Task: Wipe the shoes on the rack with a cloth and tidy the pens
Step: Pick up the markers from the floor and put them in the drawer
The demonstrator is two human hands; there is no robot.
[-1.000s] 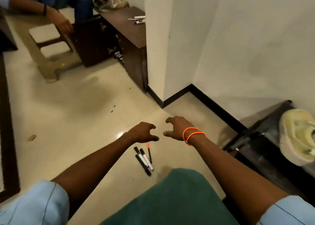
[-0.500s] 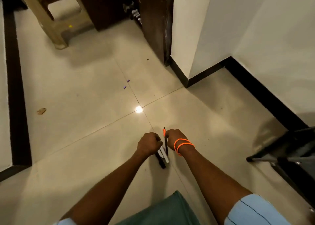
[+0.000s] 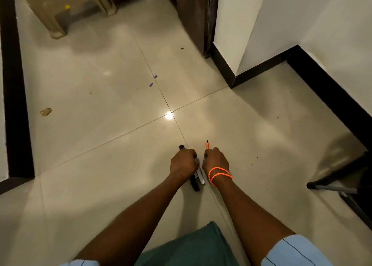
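Your left hand is curled, knuckles up, over the dark markers on the floor. One black end pokes out beyond the knuckles and the other ends trail back under the wrist, so the fingers look wrapped round at least one of them, though the grip itself is hidden beneath the hand. Your right hand, just beside it with orange bands on the wrist, is closed on the orange pen, whose tip sticks out past the knuckles and points away from you. The two hands sit close together, almost touching, low over the floor tiles, near where the grout lines cross.

You are on the pen half of the task, at the gathering stage: the pens are under your hands but do not look lifted clear yet. The next move calls for closing firmly on the whole bunch, since the white-barrelled marker lies loose between your wrists and could be left behind or roll. Bring everything into one hand if you can, then lift.

Further out, a dark wooden cabinet stands against the wall corner ahead, and a beige plastic stool sits to its left. The dark frame at your right may be the shoe rack; no shoes or cloth are in sight.
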